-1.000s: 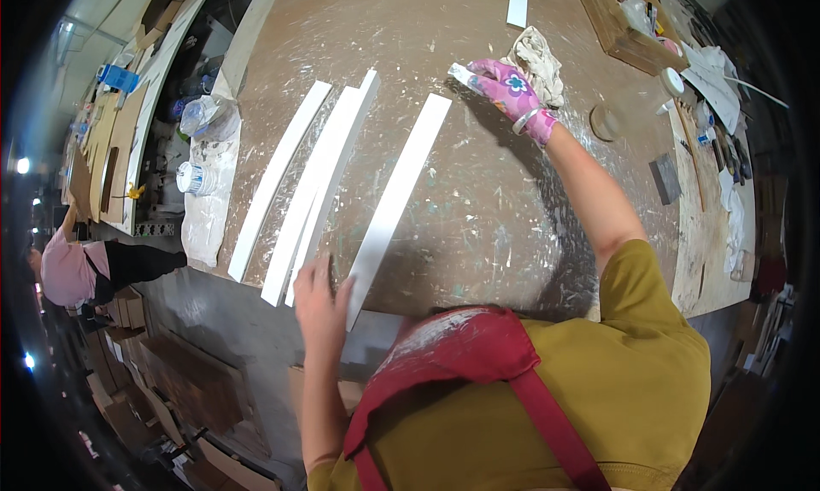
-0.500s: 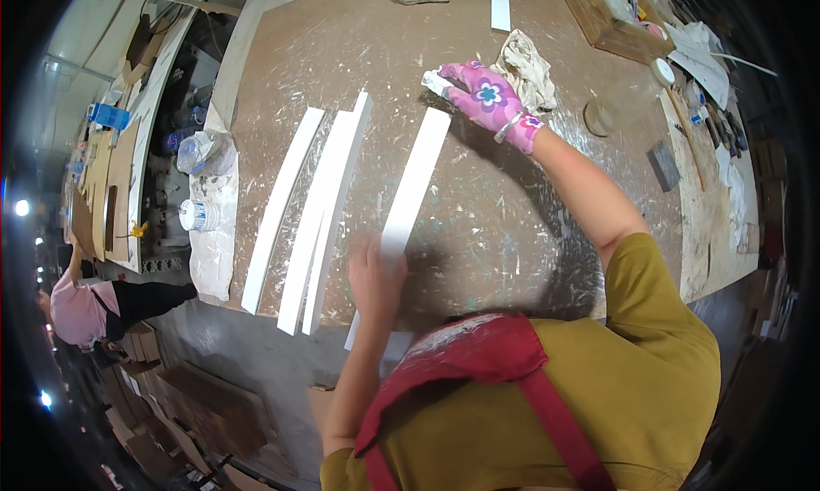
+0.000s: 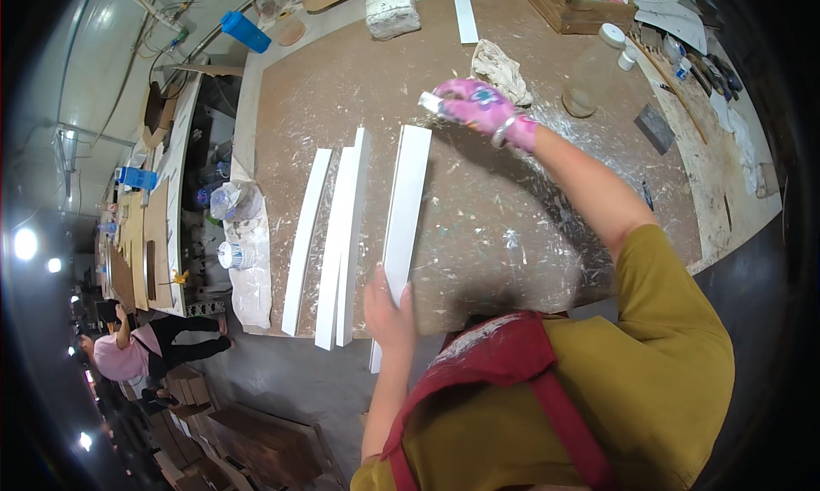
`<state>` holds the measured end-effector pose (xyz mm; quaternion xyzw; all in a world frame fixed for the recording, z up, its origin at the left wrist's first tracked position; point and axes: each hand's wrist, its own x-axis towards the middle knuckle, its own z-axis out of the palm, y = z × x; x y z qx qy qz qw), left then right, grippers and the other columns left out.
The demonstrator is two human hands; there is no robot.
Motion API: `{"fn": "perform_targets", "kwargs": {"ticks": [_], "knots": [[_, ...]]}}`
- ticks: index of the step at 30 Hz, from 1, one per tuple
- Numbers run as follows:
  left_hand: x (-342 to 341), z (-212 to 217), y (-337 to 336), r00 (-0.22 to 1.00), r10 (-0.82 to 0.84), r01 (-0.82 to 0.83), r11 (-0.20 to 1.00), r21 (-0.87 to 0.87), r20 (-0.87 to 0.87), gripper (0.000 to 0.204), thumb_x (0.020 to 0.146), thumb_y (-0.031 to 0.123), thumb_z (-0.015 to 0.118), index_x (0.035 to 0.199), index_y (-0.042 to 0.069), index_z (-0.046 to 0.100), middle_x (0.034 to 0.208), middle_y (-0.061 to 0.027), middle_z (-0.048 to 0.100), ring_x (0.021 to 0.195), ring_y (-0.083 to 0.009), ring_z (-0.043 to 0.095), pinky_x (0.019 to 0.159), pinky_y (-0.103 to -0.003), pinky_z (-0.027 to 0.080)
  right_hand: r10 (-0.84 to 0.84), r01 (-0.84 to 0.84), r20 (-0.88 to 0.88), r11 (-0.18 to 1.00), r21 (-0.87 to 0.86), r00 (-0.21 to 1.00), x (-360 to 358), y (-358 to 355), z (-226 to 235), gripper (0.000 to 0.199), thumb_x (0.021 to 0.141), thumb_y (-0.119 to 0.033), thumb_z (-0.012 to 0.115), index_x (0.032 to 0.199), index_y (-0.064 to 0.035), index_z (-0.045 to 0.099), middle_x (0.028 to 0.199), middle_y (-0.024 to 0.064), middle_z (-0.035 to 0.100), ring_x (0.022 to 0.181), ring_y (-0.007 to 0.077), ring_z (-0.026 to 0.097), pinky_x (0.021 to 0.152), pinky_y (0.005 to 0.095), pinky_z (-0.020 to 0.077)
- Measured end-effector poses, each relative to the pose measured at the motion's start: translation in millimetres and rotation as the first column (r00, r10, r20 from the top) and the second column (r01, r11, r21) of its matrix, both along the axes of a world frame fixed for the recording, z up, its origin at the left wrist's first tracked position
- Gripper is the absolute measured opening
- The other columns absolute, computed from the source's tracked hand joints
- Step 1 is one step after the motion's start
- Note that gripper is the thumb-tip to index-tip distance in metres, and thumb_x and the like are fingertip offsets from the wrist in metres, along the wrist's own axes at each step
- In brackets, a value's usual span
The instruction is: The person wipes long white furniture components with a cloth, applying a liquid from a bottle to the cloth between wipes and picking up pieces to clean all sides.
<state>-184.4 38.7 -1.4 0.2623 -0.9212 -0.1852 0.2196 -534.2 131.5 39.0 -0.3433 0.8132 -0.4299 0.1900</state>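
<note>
Three white strips beside held strip, cloth near right hand, jar

Fisheye view, workshop interior: moderately bright light on the brown counter, soft dark shadow alongside the right forearm, pale sheen between that arm and the clear jar, glaring lamps at far left, gloved right hand slightly blurred, straight edges bowed, rim vignetted to black.
</note>
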Motion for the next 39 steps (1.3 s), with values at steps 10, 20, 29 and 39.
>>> {"fn": "perform_targets", "kwargs": {"ticks": [10, 20, 29, 39], "knots": [[30.2, -4.4, 2.6, 0.996, -0.076, 0.066, 0.974, -0.217, -0.039, 0.052, 0.073, 0.008, 0.074, 0.122, 0.003, 0.056, 0.096, -0.0143, 0.058, 0.082, -0.0310, 0.056, 0.071, -0.038, 0.046, 0.497, -0.473, 0.264, 0.868, -0.154, 0.827, 9.2, 26.9, 39.5, 0.031, 0.088, -0.031, 0.059, 0.105, -0.0058, 0.065, 0.076, 0.0005, 0.058, 0.062, 0.0070, 0.051, 0.051, 0.0224, 0.0435], [9.2, 53.5, -5.7, 0.971, 0.218, -0.149, 0.876, 0.459, -0.100, 0.058, 0.079, 0.003, 0.065, 0.131, -0.008, 0.042, 0.128, -0.0204, 0.051, 0.117, -0.0252, 0.050, 0.101, -0.033, 0.036, 0.361, -0.361, -0.048, 0.933, 0.015, 0.931, -6.6, 50.7, 9.1, 0.034, 0.085, -0.021, 0.057, 0.116, -0.0086, 0.059, 0.090, 0.0069, 0.064, 0.065, 0.0111, 0.058, 0.054, 0.0232, 0.0488], [-109.6, 115.6, -63.7, 0.842, 0.337, 0.282, 0.391, 0.876, -0.421, 0.027, 0.089, 0.011, 0.055, 0.112, -0.003, 0.050, 0.096, -0.0125, 0.065, 0.081, -0.0163, 0.062, 0.070, -0.029, 0.052, 0.022, -0.071, -0.117, 0.897, -0.437, 0.993, 127.3, 103.9, 31.8, 0.057, 0.082, -0.015, 0.065, 0.134, -0.0073, 0.045, 0.121, 0.0130, 0.053, 0.102, 0.0230, 0.057, 0.086, 0.0343, 0.0498], [-151.5, 67.1, -46.6, 0.724, 0.587, 0.311, 0.192, 0.931, -0.363, 0.018, 0.091, 0.004, 0.044, 0.108, 0.001, 0.039, 0.085, -0.0129, 0.052, 0.071, -0.0250, 0.056, 0.063, -0.038, 0.054, 0.021, -0.360, -0.712, 0.873, -0.329, 0.702, 177.8, 127.8, 32.6, 0.047, 0.074, -0.015, 0.069, 0.120, -0.0095, 0.059, 0.101, 0.0144, 0.058, 0.088, 0.0309, 0.059, 0.075, 0.0401, 0.0513]]}}
